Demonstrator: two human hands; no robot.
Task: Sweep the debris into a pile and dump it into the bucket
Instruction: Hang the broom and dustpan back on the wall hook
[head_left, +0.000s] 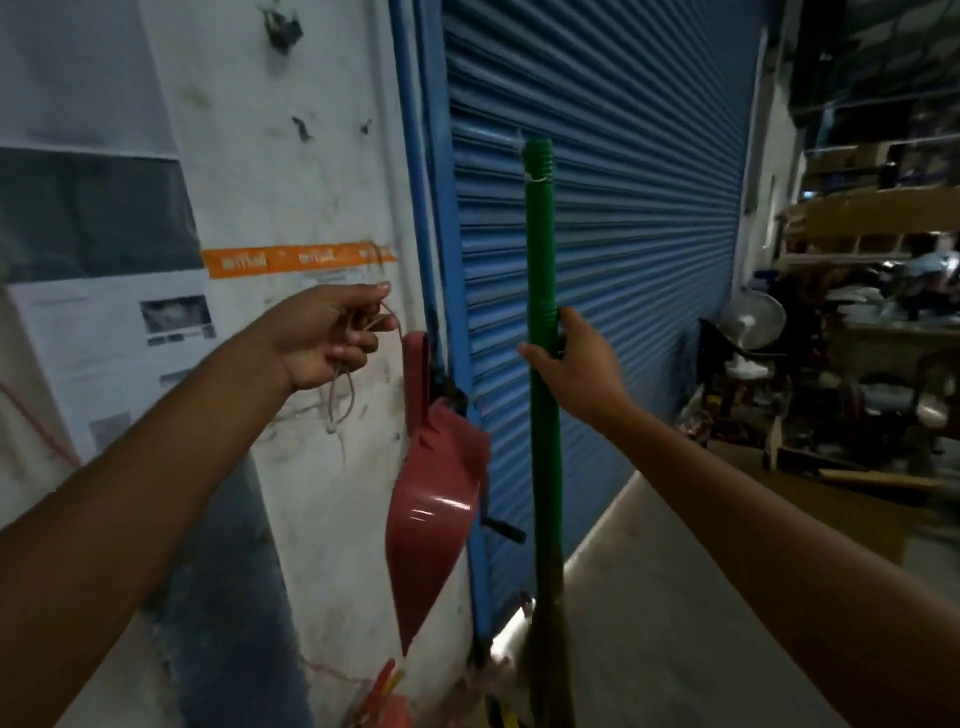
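My right hand (576, 366) grips the green handle of a broom (540, 249) that stands upright in front of a blue roller shutter; its bristle end near the floor is dark and hard to make out. My left hand (324, 332) pinches a thin pale string (343, 395) whose loop runs to the handle of a red dustpan (434, 499). The dustpan hangs tilted, mouth down, beside the white wall and the shutter's blue frame. No bucket or debris is in view.
A white pillar (311, 182) with orange tape and papers stands on the left, the blue roller shutter (623, 234) straight ahead. Grey concrete floor (675, 597) stretches to the right. A fan (753, 322), chairs and cluttered tables fill the far right.
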